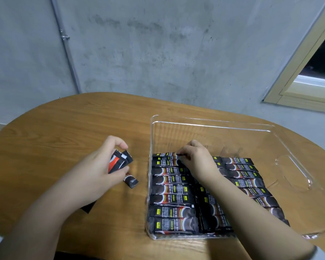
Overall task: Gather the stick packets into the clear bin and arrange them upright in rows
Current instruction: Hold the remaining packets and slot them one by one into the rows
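- Left hand [99,166] grips a few stick packets [118,162] above the wooden desk [64,124].
- Right hand [197,158], inside the clear bin [251,128], apparently pinches the farthest packet [167,154].
- Rows of packets [173,199] fill the bin's near half.

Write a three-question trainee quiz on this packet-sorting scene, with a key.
1. True or false: the left hand holds packets outside the clear bin.
2. Where is the right hand? A) on the table B) inside the bin, fingers at the far end of the left row C) on the bin's handle
3. Fill in: one loose packet lies on the ____.

Key: 1 true; 2 B; 3 table.
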Tool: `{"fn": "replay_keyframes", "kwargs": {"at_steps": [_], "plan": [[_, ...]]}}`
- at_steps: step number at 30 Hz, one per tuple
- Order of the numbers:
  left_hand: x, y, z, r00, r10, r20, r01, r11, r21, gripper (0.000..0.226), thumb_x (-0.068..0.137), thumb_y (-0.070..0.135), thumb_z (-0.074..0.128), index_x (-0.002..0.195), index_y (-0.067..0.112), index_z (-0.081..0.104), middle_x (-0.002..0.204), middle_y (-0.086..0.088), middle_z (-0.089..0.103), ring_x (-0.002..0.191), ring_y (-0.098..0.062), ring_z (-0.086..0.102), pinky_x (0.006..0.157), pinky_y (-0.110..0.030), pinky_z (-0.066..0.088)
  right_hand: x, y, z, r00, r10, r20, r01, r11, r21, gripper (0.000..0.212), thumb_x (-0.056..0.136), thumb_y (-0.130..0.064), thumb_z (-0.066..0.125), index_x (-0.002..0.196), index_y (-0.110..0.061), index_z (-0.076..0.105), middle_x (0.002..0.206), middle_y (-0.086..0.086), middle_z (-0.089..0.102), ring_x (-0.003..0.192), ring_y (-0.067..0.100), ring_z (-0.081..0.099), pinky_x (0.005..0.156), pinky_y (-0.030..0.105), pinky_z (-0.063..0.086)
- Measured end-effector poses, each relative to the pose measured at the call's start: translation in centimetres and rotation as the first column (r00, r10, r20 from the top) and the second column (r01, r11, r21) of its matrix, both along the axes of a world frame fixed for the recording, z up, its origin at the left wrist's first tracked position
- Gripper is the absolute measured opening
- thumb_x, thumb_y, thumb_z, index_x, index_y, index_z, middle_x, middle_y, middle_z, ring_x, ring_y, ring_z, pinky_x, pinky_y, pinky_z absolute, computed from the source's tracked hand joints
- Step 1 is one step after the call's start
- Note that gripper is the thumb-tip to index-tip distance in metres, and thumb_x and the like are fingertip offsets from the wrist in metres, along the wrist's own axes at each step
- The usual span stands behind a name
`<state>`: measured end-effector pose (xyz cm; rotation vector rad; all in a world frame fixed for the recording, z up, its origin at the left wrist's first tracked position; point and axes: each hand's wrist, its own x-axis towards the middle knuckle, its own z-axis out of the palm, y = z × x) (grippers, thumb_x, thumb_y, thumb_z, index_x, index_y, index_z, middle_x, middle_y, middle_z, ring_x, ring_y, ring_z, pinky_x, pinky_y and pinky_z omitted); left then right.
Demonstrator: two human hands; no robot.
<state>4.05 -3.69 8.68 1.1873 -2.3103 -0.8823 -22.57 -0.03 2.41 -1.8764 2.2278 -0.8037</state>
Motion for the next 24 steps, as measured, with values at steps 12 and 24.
{"fn": "replay_keyframes", "kwargs": {"at_steps": [12, 24], "plan": [[-0.7, 0.2, 0.3, 0.980, -0.021, -0.196, 0.008, 0.998, -0.067, 0.030, 0.088, 0.041, 0.047, 0.116, 0.045, 0.038, 0.069, 0.019, 0.052, 0.068, 0.007, 0.051, 0.058, -0.009, 0.035, 0.0, 0.6, 0.5, 0.995, 0.027, -0.093, -0.014, 0.991, 0.136, 0.021, 0.088, -0.013, 0.054, 0.102, -0.012, 0.071, 0.103, 0.006, 0.070, 0.097, 0.026, 0.061, 0.079, 0.036, 0.048], [-3.0, 1.4, 1.7, 0.964, -0.159, -0.213, 0.113, 0.970, -0.213, 0.038, 0.080, 0.064, 0.020, 0.114, 0.047, 0.026, 0.086, 0.020, 0.053, 0.073, -0.011, 0.054, 0.072, -0.035, 0.045, 6.1, 4.1, 8.4, 0.757, 0.335, 0.560, -0.255, 0.942, -0.219, 0.013, 0.087, -0.023, 0.065, 0.094, -0.033, 0.067, 0.079, -0.021, 0.068, 0.072, -0.003, 0.058, 0.070, 0.012, 0.045]]}}
